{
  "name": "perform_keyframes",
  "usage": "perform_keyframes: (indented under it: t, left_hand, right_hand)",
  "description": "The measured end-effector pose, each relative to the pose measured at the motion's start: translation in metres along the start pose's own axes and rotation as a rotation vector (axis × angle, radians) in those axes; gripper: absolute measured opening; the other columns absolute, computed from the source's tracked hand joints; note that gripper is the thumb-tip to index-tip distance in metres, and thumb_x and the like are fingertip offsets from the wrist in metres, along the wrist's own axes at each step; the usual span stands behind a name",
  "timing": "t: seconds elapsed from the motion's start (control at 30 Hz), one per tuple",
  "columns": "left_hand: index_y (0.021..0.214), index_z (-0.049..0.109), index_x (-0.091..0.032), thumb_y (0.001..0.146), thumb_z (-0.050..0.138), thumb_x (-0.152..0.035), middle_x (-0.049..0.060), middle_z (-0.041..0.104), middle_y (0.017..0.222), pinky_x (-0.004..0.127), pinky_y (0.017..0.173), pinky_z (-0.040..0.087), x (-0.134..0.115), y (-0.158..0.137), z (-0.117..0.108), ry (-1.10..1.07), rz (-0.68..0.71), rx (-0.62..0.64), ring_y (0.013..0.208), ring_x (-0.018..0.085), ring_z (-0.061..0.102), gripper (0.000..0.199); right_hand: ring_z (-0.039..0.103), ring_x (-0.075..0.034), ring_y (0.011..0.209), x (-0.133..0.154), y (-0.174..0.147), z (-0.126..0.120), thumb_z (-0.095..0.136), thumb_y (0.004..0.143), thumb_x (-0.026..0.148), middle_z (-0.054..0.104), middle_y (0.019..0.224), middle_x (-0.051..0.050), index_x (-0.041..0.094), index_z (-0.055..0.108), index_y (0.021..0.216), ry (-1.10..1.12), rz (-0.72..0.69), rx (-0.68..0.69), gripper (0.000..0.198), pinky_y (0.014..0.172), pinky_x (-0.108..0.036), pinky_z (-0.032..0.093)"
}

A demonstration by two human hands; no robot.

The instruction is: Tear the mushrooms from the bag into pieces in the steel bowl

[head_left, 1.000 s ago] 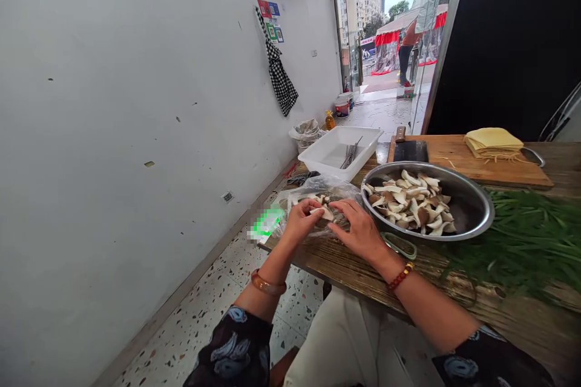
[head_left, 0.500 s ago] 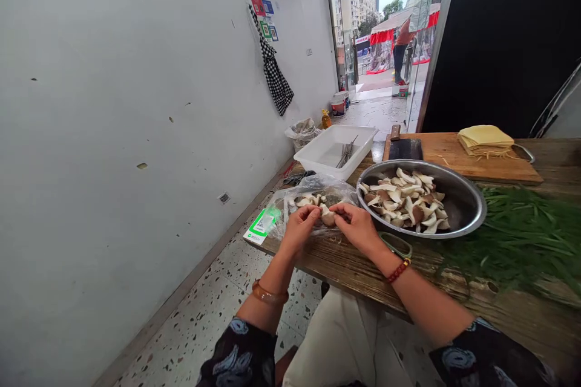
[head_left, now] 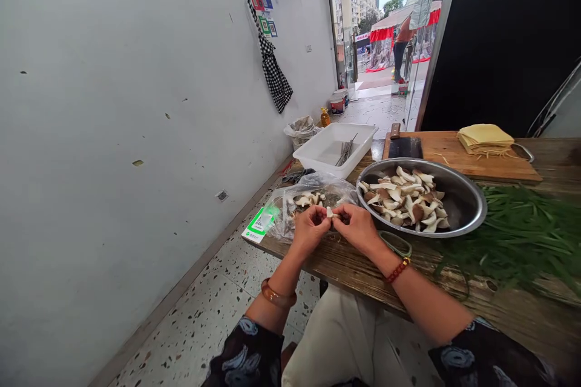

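Between the fingertips of both hands is a small pale mushroom (head_left: 329, 212), largely covered by the fingers. My left hand (head_left: 311, 228) pinches it from the left. From the right, my right hand (head_left: 356, 225) grips it, and the two hands nearly touch. Just behind them lies a clear plastic bag (head_left: 284, 208) with more mushrooms (head_left: 309, 199) at its opening. To the right of my hands stands a wide steel bowl (head_left: 467, 208) holding a heap of torn mushroom pieces (head_left: 403, 199).
A white tray (head_left: 313, 157) with thin metal sticks sits behind the bag. Farther right are a cleaver (head_left: 405, 147) and stacked yellow sheets (head_left: 485, 138) on a cutting board (head_left: 440, 154). Green leafy stalks (head_left: 526, 236) cover the table's right side. A green QR card (head_left: 258, 227) lies at the left edge.
My left hand has moved right, closer to my right hand. The mushroom between them has turned and shows less of itself now.
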State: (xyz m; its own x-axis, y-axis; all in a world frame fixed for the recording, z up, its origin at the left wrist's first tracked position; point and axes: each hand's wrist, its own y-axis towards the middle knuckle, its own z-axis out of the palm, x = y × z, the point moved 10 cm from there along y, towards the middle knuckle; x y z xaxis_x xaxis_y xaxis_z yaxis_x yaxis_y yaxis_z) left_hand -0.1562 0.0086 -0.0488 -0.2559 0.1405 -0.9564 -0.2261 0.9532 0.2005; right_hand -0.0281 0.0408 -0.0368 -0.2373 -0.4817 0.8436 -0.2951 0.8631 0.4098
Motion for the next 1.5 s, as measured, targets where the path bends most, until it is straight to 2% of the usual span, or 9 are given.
perform_keyframes:
  t: [0.17, 0.33, 0.7, 0.8, 0.97, 1.1, 1.27, 1.4, 1.5]
  left_hand:
    - [0.07, 0.054, -0.015, 0.064, 0.059, -0.019, -0.004, 0.05, 0.062, 0.021, 0.055, 0.033, 0.002, 0.0, 0.001, 0.047, -0.004, -0.005, 0.056, 0.008, 0.042, 0.009]
    - [0.066, 0.052, -0.016, 0.062, 0.056, -0.02, -0.005, 0.046, 0.059, 0.02, 0.053, 0.03, 0.005, 0.001, 0.005, 0.0, -0.038, -0.028, 0.054, 0.007, 0.039, 0.007]
    - [0.067, 0.053, -0.015, 0.065, 0.06, -0.021, -0.005, 0.049, 0.062, 0.019, 0.055, 0.033, 0.006, 0.004, 0.002, -0.12, -0.102, 0.045, 0.057, 0.008, 0.041, 0.009]
    - [0.068, 0.053, -0.016, 0.067, 0.062, -0.025, -0.005, 0.049, 0.062, 0.019, 0.055, 0.034, 0.002, 0.002, 0.002, -0.16, -0.121, 0.063, 0.056, 0.008, 0.041, 0.013]
    - [0.072, 0.058, -0.017, 0.067, 0.068, -0.032, -0.004, 0.052, 0.065, 0.019, 0.056, 0.037, -0.011, 0.0, -0.003, -0.122, -0.098, 0.024, 0.059, 0.009, 0.045, 0.019]
    - [0.071, 0.062, -0.015, 0.065, 0.071, -0.038, -0.002, 0.056, 0.064, 0.021, 0.057, 0.039, -0.014, 0.001, -0.005, -0.088, -0.116, 0.037, 0.059, 0.011, 0.048, 0.025]
    - [0.07, 0.063, -0.015, 0.068, 0.068, -0.037, -0.001, 0.057, 0.062, 0.022, 0.059, 0.041, -0.021, 0.001, -0.005, -0.036, -0.087, 0.097, 0.059, 0.011, 0.05, 0.022]
    - [0.063, 0.057, -0.016, 0.07, 0.064, -0.034, -0.003, 0.052, 0.057, 0.021, 0.055, 0.039, -0.018, 0.003, -0.004, 0.006, -0.066, 0.104, 0.055, 0.01, 0.048, 0.02]
    - [0.061, 0.055, -0.016, 0.069, 0.062, -0.03, -0.004, 0.05, 0.054, 0.021, 0.051, 0.038, -0.009, 0.007, -0.007, 0.039, -0.066, 0.048, 0.051, 0.009, 0.045, 0.017]
  right_hand:
    - [0.057, -0.015, 0.058, -0.008, -0.001, 0.004, 0.058, 0.067, 0.018, 0.068, 0.066, -0.003, 0.017, 0.067, 0.068, 0.032, 0.051, 0.014, 0.009, 0.058, -0.028, 0.041]
    - [0.056, -0.014, 0.057, -0.016, -0.002, 0.006, 0.06, 0.065, 0.019, 0.067, 0.063, -0.002, 0.018, 0.065, 0.065, 0.104, 0.118, 0.022, 0.005, 0.058, -0.027, 0.041]
    - [0.053, -0.01, 0.049, -0.022, 0.006, 0.016, 0.062, 0.067, 0.018, 0.064, 0.056, 0.001, 0.016, 0.064, 0.061, 0.252, 0.273, 0.057, 0.006, 0.046, -0.02, 0.041]
    - [0.054, -0.01, 0.05, -0.02, 0.007, 0.017, 0.061, 0.067, 0.018, 0.064, 0.058, 0.001, 0.016, 0.065, 0.065, 0.282, 0.274, 0.067, 0.005, 0.048, -0.021, 0.041]
    - [0.055, -0.011, 0.057, -0.015, 0.007, 0.015, 0.063, 0.065, 0.016, 0.064, 0.063, 0.002, 0.018, 0.065, 0.066, 0.288, 0.232, 0.059, 0.002, 0.056, -0.023, 0.043]
    - [0.053, -0.011, 0.054, -0.017, 0.006, 0.016, 0.063, 0.067, 0.02, 0.063, 0.06, 0.002, 0.018, 0.065, 0.066, 0.295, 0.239, 0.059, 0.003, 0.052, -0.022, 0.04]
    - [0.052, -0.01, 0.053, -0.019, 0.005, 0.017, 0.062, 0.067, 0.021, 0.062, 0.059, 0.002, 0.017, 0.065, 0.065, 0.327, 0.256, 0.066, 0.005, 0.052, -0.022, 0.039]
    - [0.051, -0.01, 0.052, -0.019, 0.005, 0.018, 0.061, 0.066, 0.02, 0.061, 0.056, 0.003, 0.017, 0.064, 0.062, 0.355, 0.274, 0.077, 0.006, 0.051, -0.021, 0.039]
    - [0.05, -0.009, 0.05, -0.02, 0.005, 0.018, 0.062, 0.064, 0.019, 0.06, 0.054, 0.003, 0.016, 0.064, 0.06, 0.377, 0.286, 0.081, 0.005, 0.051, -0.021, 0.038]
